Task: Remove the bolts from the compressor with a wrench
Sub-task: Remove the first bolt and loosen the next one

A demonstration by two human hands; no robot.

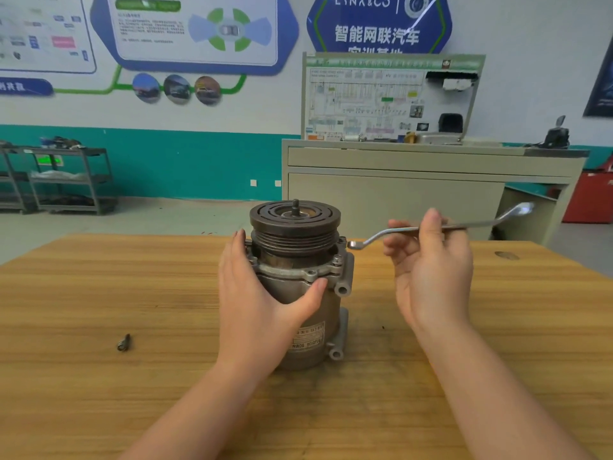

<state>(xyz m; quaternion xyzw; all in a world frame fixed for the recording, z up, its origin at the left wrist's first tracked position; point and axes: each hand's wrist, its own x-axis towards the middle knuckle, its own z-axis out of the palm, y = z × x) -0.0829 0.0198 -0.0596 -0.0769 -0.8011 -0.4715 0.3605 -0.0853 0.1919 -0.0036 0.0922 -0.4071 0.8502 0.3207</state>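
Observation:
A grey metal compressor (298,260) stands upright on the wooden table (99,293), its dark grooved pulley on top. My left hand (255,293) wraps around its left side and front, thumb pressed under the flange. My right hand (428,263) holds a silver offset ring wrench (398,230) by the middle of its shaft. The wrench's near ring end hovers just to the right of the compressor, close to a bolt (337,259) on the flange's right side. Other small bolt heads show along the flange. A loose dark bolt (124,342) lies on the table to the left.
Behind the table stands a beige cabinet (398,194) carrying a wiring-diagram display board (391,97). Metal shelving racks (66,180) stand at the far left against the teal wall. A red cabinet (593,197) is at the far right.

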